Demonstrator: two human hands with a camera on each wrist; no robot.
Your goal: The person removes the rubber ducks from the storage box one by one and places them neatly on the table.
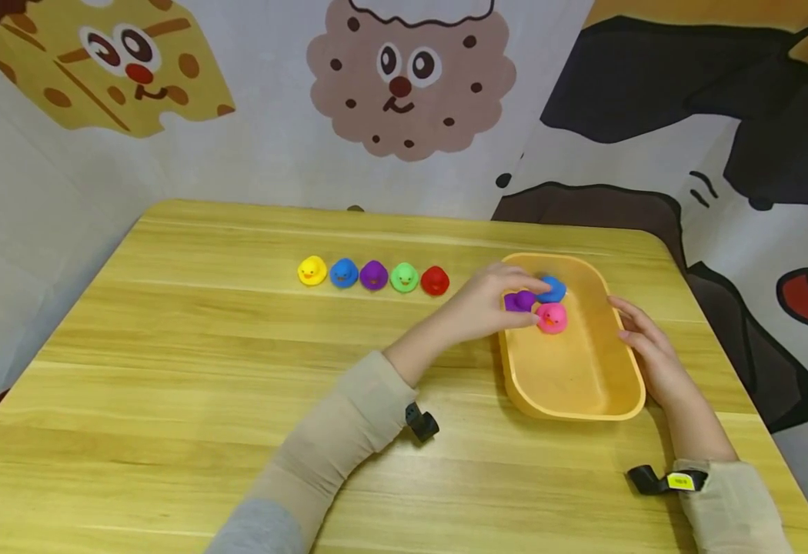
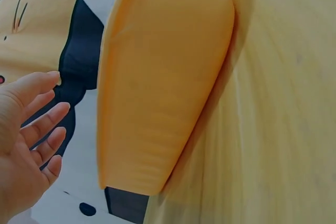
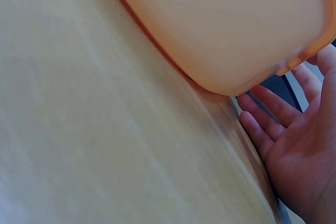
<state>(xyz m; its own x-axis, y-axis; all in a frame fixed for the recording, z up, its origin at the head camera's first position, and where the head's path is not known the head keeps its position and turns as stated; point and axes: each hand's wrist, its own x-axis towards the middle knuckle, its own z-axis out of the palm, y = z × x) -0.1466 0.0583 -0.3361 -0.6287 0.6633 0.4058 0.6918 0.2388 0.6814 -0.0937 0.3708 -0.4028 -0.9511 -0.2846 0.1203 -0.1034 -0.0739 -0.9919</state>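
My left hand (image 1: 490, 304) reaches over the near-left rim of a yellow-orange plastic basin (image 1: 570, 385). Its thumb tip is right at a pink toy duck (image 1: 553, 318), and its fingers overlap a blue toy duck (image 1: 552, 290). Beneath them, partly hidden, lies a purple toy duck (image 1: 519, 302). In the left wrist view that hand (image 2: 31, 140) has thumb and fingers spread apart, nothing between them. My right hand (image 1: 653, 354) touches the basin's right rim with thumb and fingertips. Seen in the right wrist view, its fingers (image 3: 273, 106) are loosely extended alongside the wall.
Left of the basin, toy ducks stand in a row: yellow (image 1: 312, 271), blue (image 1: 344, 273), purple (image 1: 373, 275), green (image 1: 405, 278) and red (image 1: 435, 281). All sit on the wood-grain table (image 1: 203, 369). A cartoon-printed cloth (image 1: 258, 169) hangs behind the table.
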